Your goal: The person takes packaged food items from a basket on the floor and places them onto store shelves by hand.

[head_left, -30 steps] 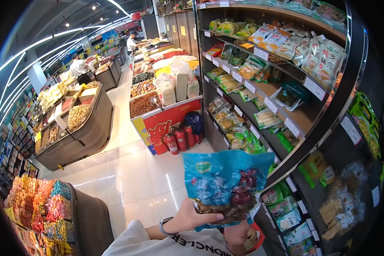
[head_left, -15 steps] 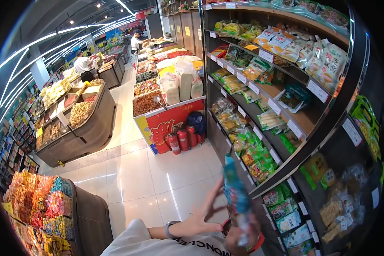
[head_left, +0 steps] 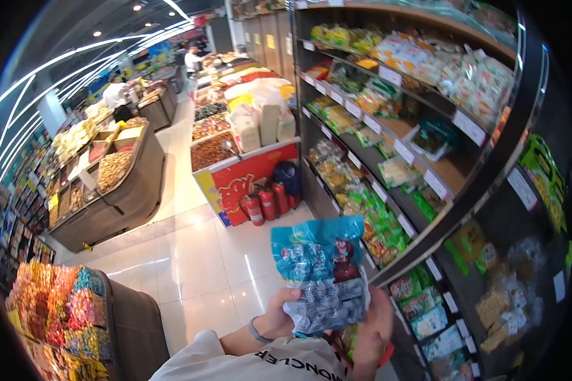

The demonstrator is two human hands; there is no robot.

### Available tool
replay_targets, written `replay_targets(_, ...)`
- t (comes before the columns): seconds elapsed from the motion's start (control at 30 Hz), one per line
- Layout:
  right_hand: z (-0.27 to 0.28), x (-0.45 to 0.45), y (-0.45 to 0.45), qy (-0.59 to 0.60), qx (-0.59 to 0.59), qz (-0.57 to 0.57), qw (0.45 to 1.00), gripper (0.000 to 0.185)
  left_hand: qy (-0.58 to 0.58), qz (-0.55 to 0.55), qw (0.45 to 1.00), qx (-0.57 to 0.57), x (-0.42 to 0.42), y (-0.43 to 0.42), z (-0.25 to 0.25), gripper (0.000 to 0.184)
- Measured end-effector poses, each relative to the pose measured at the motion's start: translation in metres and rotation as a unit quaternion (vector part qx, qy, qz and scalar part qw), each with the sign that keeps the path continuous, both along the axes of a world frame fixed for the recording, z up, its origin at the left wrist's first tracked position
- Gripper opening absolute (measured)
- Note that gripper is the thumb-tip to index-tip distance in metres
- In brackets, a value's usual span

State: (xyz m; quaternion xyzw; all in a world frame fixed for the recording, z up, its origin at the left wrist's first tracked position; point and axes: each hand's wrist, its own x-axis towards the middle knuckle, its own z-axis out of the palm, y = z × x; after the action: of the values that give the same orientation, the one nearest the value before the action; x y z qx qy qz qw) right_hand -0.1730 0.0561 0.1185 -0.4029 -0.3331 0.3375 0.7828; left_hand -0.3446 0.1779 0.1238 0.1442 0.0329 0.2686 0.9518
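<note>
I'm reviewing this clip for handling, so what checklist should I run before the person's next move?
1. Left hand holding the blue bag: ok, it grips the lower left edge.
2. Right hand holding too: cannot tell; it is at the right edge, contact unclear.
3. Printed text facing the camera: ok.
4. Text readable: not ok, too small and blurred.
5. Bag sealed: cannot tell at this sharpness.

Left hand (head_left: 278, 316) grips blue bag (head_left: 321, 270), right hand (head_left: 376, 325) at its lower right, stocked shelves (head_left: 459, 166) right, fire extinguishers (head_left: 267, 204) beyond.
</note>
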Motion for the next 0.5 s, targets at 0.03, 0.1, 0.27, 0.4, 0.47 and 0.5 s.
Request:
replay_targets(0.03, -0.01, -0.004, 0.005, 0.11, 0.056, 0.077, 0.989, 0.096, 0.005, -0.018, 1.0, -0.014, -0.003, -0.003, 0.0, 0.066)
replay_targets(0.1, -0.01, -0.023, 0.012, 0.22, 0.122, 0.114, 0.961, 0.096, 0.067, 0.055, 0.993, 0.086, -0.003, -0.011, 0.004, 0.065)
replay_targets(0.27, -0.028, -0.034, 0.003, 0.423, 0.074, 0.113, 0.896, 0.083, 0.137, 0.079, 0.982, 0.107, 0.004, -0.016, 0.013, 0.066)
replay_targets(0.4, -0.026, -0.043, -0.003, 0.403, 0.138, 0.074, 0.902, 0.076, 0.244, 0.147, 0.916, 0.283, -0.004, -0.019, 0.003, 0.065)
replay_targets(0.47, -0.018, -0.048, -0.004, 0.322, 0.175, -0.042, 0.93, 0.069, 0.284, 0.207, 0.836, 0.421, 0.009, -0.015, 0.021, 0.064)
replay_targets(0.5, -0.015, -0.047, -0.005, 0.322, 0.174, -0.047, 0.93, 0.069, 0.284, 0.203, 0.838, 0.42, 0.021, -0.015, 0.024, 0.064)
